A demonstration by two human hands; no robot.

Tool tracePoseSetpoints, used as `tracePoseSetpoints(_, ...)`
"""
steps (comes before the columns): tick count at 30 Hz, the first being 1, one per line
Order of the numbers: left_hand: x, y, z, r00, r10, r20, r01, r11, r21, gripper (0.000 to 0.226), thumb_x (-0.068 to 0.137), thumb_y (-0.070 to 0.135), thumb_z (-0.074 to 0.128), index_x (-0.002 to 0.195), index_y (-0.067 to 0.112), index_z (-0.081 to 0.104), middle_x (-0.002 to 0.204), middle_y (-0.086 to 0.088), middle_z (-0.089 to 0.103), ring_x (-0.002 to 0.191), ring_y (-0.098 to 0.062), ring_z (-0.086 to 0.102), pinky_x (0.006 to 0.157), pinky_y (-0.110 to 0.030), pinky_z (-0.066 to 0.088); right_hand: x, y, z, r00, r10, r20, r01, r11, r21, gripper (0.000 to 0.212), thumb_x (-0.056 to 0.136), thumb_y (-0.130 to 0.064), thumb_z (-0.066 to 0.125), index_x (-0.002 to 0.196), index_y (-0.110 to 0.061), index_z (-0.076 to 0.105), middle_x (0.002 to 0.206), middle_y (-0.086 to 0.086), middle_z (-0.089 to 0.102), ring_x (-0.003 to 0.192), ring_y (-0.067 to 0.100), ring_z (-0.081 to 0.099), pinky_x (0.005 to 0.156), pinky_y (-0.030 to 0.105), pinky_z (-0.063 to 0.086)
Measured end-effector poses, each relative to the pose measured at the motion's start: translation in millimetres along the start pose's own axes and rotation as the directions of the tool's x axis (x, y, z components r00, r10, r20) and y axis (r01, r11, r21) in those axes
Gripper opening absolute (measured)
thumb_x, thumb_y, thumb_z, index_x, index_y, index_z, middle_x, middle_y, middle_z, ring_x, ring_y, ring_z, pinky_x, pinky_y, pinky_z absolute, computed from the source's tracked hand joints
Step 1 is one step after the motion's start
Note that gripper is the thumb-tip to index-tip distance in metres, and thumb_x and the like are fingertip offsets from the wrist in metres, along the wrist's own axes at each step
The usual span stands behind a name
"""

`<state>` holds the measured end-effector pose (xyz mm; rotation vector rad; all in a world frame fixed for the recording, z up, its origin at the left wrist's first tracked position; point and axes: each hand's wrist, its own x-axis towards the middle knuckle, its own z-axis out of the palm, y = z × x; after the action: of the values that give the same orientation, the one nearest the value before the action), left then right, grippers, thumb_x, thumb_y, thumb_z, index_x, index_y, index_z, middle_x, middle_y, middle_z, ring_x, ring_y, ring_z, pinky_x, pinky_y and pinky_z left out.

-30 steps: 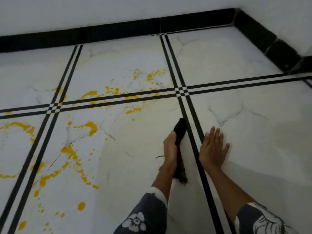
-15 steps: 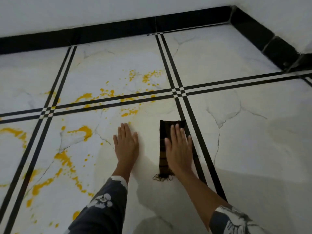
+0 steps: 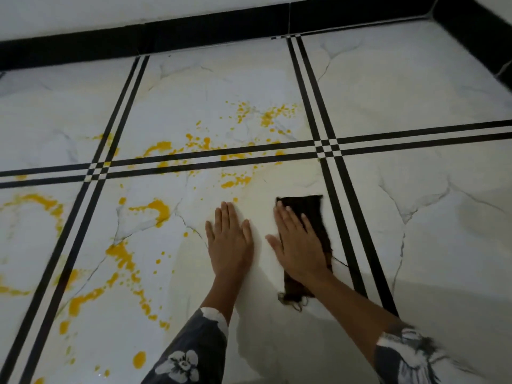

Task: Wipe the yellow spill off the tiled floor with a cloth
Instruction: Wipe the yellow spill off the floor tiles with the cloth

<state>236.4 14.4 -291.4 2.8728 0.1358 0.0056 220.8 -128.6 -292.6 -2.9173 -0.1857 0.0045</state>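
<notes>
Dark folded cloth (image 3: 311,217), frayed near end

tiled floor (image 3: 401,101): cloth (image 3: 310,214), yellow spill (image 3: 155,212).

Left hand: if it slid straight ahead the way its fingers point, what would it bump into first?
The left hand lies flat on the tile, fingers pointing away and slightly right. Just ahead sits a small yellow drop, then the yellow splatter before the black tile lines. The cloth stays off to its right.
</notes>
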Motion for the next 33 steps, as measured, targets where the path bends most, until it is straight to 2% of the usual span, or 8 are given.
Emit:
tracePoseSetpoints(3, 11, -4, -3, 1.0, 0.003, -0.013, -0.003, 1.0, -0.011, 0.059, 0.099, 0.043, 0.016, 0.15, 0.014, 0.005, 0.159, -0.003, 0.004, 0.146, -0.016, -0.001, 0.115, -0.037, -0.009, 24, 24, -7, 0.956, -0.285, 0.071, 0.286, 0.958, 0.006, 0.074, 0.091, -0.055, -0.011, 0.146, -0.019, 0.023, 0.153, -0.003, 0.022, 0.141, 0.015, 0.022, 0.114, 0.043, 0.025)
tracePoseSetpoints(8, 57, -24, -9, 0.975, -0.217, -0.056, 0.216, 0.976, -0.019, 0.067, 0.098, 0.047, 0.02, 0.149, 0.008, 0.001, 0.159, -0.008, 0.004, 0.146, -0.02, 0.0, 0.117, -0.043, -0.005, 32, 14, 1, 0.989, 0.137, -0.06, -0.139, 0.99, -0.018, 0.068, 0.094, -0.05, 0.004, 0.145, -0.011, 0.023, 0.153, 0.006, 0.025, 0.14, 0.022, 0.025, 0.115, 0.039, 0.01)
tracePoseSetpoints(14, 59, -24, -4, 0.97, -0.237, -0.056, 0.235, 0.971, -0.036, 0.068, 0.097, 0.046, 0.021, 0.149, 0.007, 0.0, 0.158, -0.007, 0.004, 0.146, -0.02, 0.001, 0.117, -0.042, -0.003, 83, 6, -6, 0.925, -0.375, 0.059, 0.376, 0.927, 0.002, 0.065, 0.093, -0.044, -0.008, 0.145, -0.024, 0.025, 0.152, -0.008, 0.026, 0.139, 0.01, 0.025, 0.111, 0.031, 0.01)
tracePoseSetpoints(19, 59, -25, 0, 0.966, -0.235, -0.111, 0.236, 0.972, -0.004, 0.075, 0.09, 0.052, 0.01, 0.149, 0.007, 0.004, 0.158, -0.007, 0.009, 0.146, -0.02, 0.005, 0.116, -0.042, -0.001, 121, 6, 8, 0.987, 0.127, -0.103, -0.13, 0.991, -0.017, 0.054, 0.096, -0.042, 0.009, 0.147, -0.023, 0.015, 0.156, -0.002, 0.009, 0.144, 0.022, 0.01, 0.115, 0.042, 0.003)
tracePoseSetpoints(24, 61, -26, 2, 0.962, -0.25, -0.113, 0.251, 0.968, -0.003, 0.079, 0.086, 0.055, 0.005, 0.149, 0.008, 0.002, 0.158, -0.006, 0.008, 0.146, -0.018, 0.003, 0.116, -0.042, -0.003, 111, -10, 6, 0.915, -0.398, 0.064, 0.402, 0.913, -0.073, 0.06, 0.097, -0.038, -0.004, 0.142, -0.025, 0.034, 0.147, -0.005, 0.037, 0.133, 0.013, 0.04, 0.108, 0.036, 0.03)
tracePoseSetpoints(27, 59, -25, 2, 0.963, -0.245, -0.109, 0.247, 0.969, 0.003, 0.076, 0.088, 0.053, 0.01, 0.149, 0.007, 0.004, 0.158, -0.008, 0.01, 0.145, -0.02, 0.005, 0.116, -0.042, -0.001, 140, 9, 1, 0.98, -0.193, -0.036, 0.193, 0.981, -0.02, 0.072, 0.087, -0.048, -0.022, 0.147, -0.022, 0.008, 0.156, -0.006, 0.011, 0.143, 0.011, 0.014, 0.115, 0.032, 0.008)
tracePoseSetpoints(29, 60, -25, 2, 0.963, -0.244, -0.114, 0.245, 0.969, 0.001, 0.076, 0.089, 0.052, 0.011, 0.149, 0.007, 0.004, 0.158, -0.008, 0.01, 0.145, -0.02, 0.006, 0.116, -0.042, -0.001, 139, -3, 3, 0.994, -0.092, -0.067, 0.093, 0.996, 0.013, 0.064, 0.091, -0.046, -0.006, 0.148, -0.017, 0.005, 0.156, -0.005, 0.006, 0.144, 0.012, 0.01, 0.115, 0.033, 0.006)
tracePoseSetpoints(33, 60, -24, 0, 0.961, -0.243, -0.13, 0.244, 0.97, -0.009, 0.081, 0.084, 0.055, 0.002, 0.149, 0.007, 0.006, 0.158, -0.008, 0.011, 0.145, -0.02, 0.006, 0.116, -0.042, -0.001, 130, -8, 5, 0.917, -0.39, 0.087, 0.394, 0.919, -0.029, 0.058, 0.095, -0.039, 0.005, 0.143, -0.018, 0.031, 0.148, -0.003, 0.036, 0.133, 0.014, 0.039, 0.109, 0.034, 0.029)
